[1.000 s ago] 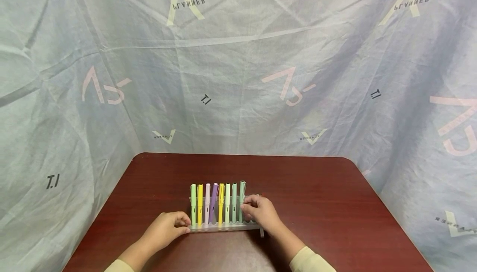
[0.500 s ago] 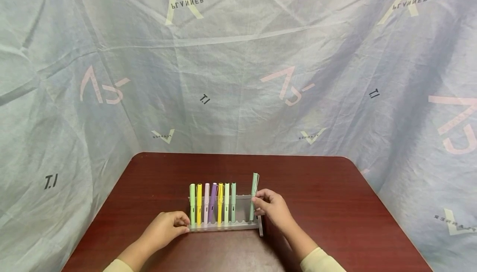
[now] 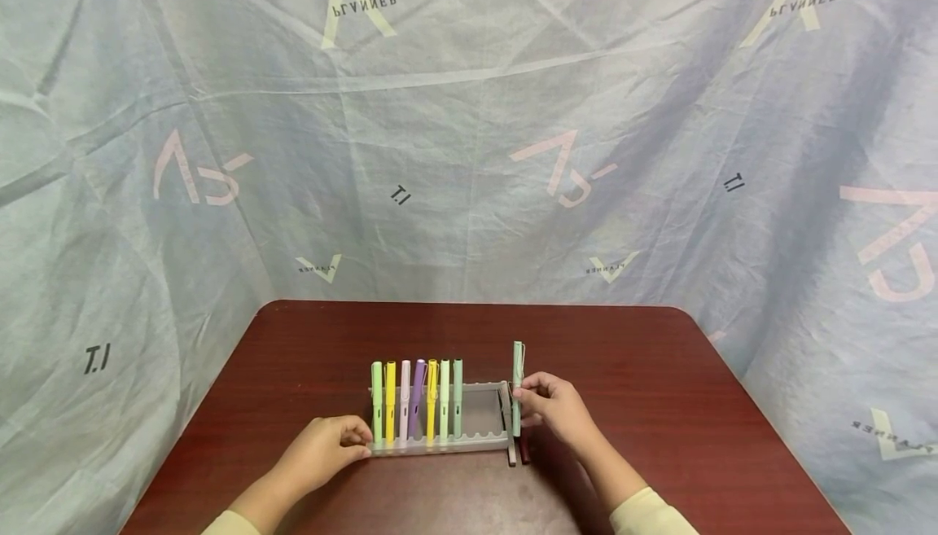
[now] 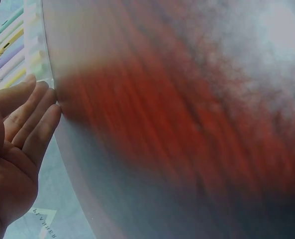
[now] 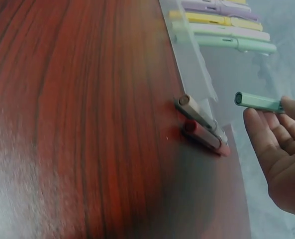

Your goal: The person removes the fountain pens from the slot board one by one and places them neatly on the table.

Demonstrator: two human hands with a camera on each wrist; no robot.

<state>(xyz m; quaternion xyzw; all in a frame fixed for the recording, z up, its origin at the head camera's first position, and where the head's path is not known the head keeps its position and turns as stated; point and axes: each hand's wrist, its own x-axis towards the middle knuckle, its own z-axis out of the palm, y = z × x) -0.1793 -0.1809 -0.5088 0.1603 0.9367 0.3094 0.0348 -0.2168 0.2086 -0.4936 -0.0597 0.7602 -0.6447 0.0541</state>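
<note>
My right hand (image 3: pixel 553 406) pinches a pale green capped pen (image 3: pixel 517 366) between thumb and fingers, upright just past the right end of a clear pen rack (image 3: pixel 479 442). In the right wrist view the bottom end of this pen (image 5: pixel 256 101) shows apart from the rack. At the rack's left front corner, my left hand (image 3: pixel 330 445) holds the end with thumb and fingers. Several capped pens stand in the rack's left part: light green (image 3: pixel 377 401), yellow (image 3: pixel 391 401), pink (image 3: pixel 405 401), purple (image 3: pixel 418 396), another yellow, pale green and teal green.
A greyish-brown pen (image 5: pixel 194 109) and a dark red pen (image 5: pixel 204 137) lie side by side at the rack's right end. The dark red-brown table (image 3: pixel 623 356) is enclosed by a grey printed cloth (image 3: pixel 469 152).
My right hand has lifted the pale green pen from the rack's right part and carried it right, past the rack's end. The left hand stays on the rack's left corner.
</note>
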